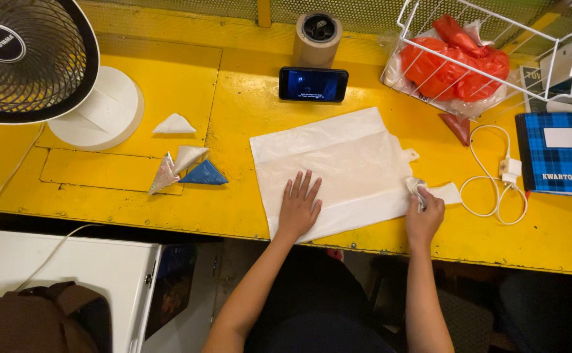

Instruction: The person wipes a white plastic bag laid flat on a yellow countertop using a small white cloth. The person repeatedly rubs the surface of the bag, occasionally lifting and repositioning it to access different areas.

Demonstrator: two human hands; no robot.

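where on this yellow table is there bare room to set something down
Bare patches: between the folded triangles and the white plastic bag; the table's front right edge, below the white cable; the back left, between fan base and phone. Crowded: the right end, with wire basket, cable and blue checked book.

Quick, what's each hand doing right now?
Left hand: open, flat on the white plastic bag.
Right hand: closed, pinching the bag's handle.
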